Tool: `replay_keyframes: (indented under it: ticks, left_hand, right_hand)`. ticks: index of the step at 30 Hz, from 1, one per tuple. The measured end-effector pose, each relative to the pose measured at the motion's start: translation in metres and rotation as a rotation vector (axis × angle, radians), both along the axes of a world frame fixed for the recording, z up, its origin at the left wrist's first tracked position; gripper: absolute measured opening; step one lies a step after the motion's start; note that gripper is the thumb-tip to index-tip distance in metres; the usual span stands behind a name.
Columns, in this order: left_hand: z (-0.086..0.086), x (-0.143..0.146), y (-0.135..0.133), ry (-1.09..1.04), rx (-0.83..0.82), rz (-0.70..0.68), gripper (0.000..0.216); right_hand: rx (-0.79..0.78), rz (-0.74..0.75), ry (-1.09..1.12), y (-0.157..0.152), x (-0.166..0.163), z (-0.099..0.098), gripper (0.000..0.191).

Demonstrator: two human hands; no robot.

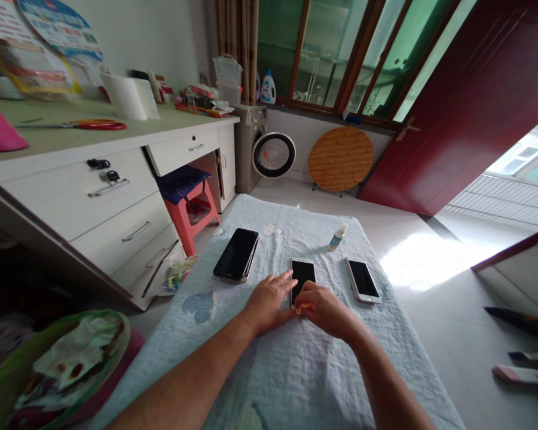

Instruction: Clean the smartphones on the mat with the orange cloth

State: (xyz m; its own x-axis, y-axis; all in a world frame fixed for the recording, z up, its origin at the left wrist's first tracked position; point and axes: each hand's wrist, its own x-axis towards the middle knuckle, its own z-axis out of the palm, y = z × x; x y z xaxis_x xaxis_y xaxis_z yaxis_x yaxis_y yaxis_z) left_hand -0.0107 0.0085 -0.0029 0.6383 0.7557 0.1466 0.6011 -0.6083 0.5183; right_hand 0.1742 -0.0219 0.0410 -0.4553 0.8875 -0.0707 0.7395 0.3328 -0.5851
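Three phones lie on a pale blue towel (296, 364). My left hand (269, 303) rests flat beside the middle phone (303, 272), fingers stretched out and touching its left edge. My right hand (323, 309) is curled at the phone's near end, fingers bent and pressed together on its bottom edge. A larger black phone (237, 254) lies to the left. A white-framed phone (363, 279) lies to the right. A small spray bottle (338, 237) lies on its side beyond them, and a small clear scrap (272, 229) sits near the towel's far edge.
A white desk with drawers (112, 197) stands at left, a red stool (189, 209) under it. A green basket of crumpled tissue (58, 370) sits at lower left. A washing machine (264, 149), round wooden tabletop (341, 158) and open red door (466, 101) lie beyond.
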Motion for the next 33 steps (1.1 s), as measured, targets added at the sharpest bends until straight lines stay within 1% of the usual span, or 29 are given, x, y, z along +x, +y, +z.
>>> replay_keyframes:
  ticks: [2, 4, 14, 18, 21, 23, 27, 33]
  left_hand:
    - [0.002, -0.001, 0.0, 0.021, 0.008, -0.019, 0.059]
    - [0.002, -0.001, 0.0, 0.031, 0.016, -0.023, 0.059]
    - [0.004, 0.0, -0.001, 0.048, 0.047, -0.017, 0.058]
    - [0.003, 0.0, 0.0, 0.05, 0.051, -0.01, 0.059]
    - [0.003, 0.0, 0.0, 0.05, 0.051, -0.014, 0.06]
    - [0.003, -0.001, 0.0, 0.05, 0.046, -0.014, 0.06]
    - [0.002, -0.001, 0.0, 0.044, 0.039, -0.019, 0.058]
    - [0.001, -0.001, 0.001, 0.037, 0.023, -0.023, 0.058]
  right_hand:
    - [-0.001, -0.033, 0.009, 0.002, 0.007, -0.002, 0.017]
    - [0.026, -0.082, 0.014, 0.007, 0.012, -0.007, 0.018]
    - [0.33, -0.401, 0.102, 0.035, 0.019, -0.044, 0.02]
    - [0.386, -0.492, 0.128, 0.042, 0.021, -0.05, 0.022]
    - [0.392, -0.551, 0.134, 0.045, 0.024, -0.05, 0.023]
    - [0.362, -0.548, 0.121, 0.044, 0.027, -0.048, 0.023]
    - [0.248, -0.475, 0.061, 0.035, 0.035, -0.038, 0.021]
    - [0.015, -0.269, 0.049, 0.016, 0.047, -0.015, 0.018]
